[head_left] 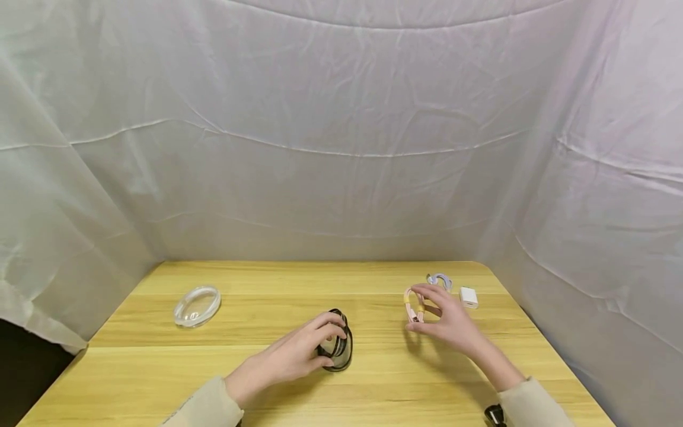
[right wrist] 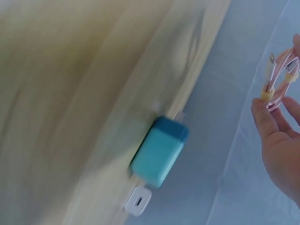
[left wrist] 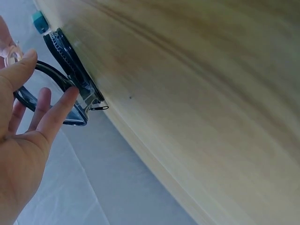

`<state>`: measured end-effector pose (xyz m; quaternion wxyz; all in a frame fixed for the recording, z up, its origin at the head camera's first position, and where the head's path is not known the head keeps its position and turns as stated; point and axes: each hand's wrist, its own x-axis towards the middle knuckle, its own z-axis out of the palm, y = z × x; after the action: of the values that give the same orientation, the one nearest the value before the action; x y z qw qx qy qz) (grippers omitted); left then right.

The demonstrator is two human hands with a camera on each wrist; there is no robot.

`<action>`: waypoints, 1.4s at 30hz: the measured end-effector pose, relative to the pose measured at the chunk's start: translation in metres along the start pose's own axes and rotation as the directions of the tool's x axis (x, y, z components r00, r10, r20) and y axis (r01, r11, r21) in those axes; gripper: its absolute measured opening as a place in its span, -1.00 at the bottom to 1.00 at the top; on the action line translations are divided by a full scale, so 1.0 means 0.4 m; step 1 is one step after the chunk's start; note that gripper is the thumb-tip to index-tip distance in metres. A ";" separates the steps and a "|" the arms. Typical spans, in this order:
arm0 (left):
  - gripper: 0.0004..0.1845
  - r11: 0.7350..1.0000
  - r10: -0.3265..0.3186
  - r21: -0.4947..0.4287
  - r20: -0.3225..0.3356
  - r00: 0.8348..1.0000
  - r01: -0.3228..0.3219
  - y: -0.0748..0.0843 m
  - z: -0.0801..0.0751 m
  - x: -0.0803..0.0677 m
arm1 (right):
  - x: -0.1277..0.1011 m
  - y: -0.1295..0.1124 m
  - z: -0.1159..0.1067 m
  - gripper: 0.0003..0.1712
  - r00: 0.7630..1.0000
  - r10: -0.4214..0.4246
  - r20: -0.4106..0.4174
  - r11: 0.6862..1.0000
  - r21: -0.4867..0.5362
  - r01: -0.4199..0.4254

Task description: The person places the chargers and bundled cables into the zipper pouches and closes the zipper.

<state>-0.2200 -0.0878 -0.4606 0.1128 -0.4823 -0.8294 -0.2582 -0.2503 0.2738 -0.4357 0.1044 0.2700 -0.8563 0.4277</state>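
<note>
Head view: the dark round case [head_left: 336, 349] is held by left hand [head_left: 290, 356] fingers; the pink cable [head_left: 414, 306], at three o'clock, is pinched by right hand [head_left: 445, 320] fingers and could be dropped if loosened.

Soft even light, blurred wrist views

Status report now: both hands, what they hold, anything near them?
Left hand grips dark round case on table. Right hand pinches coiled pink cable. White charger and second cable just beyond; clear lid far left.
</note>
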 end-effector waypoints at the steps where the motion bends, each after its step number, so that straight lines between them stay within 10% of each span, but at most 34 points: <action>1: -0.48 1.000 -0.003 -0.003 0.000 1.000 0.003 0.001 -0.001 0.000 | 0.004 -0.003 0.006 -0.09 1.000 -0.001 0.002 1.000 -0.002 0.001; 42: -0.42 0.999 -0.037 -0.031 -0.009 0.999 0.037 0.001 -0.002 -0.003 | 0.057 -0.068 0.178 -0.01 0.949 -0.007 0.314 0.985 -0.164 0.062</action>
<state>-0.2192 -0.0889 -0.4605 0.1044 -0.4672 -0.8336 -0.2755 -0.2507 0.1959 -0.4514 -0.0020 0.3392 -0.8908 0.3025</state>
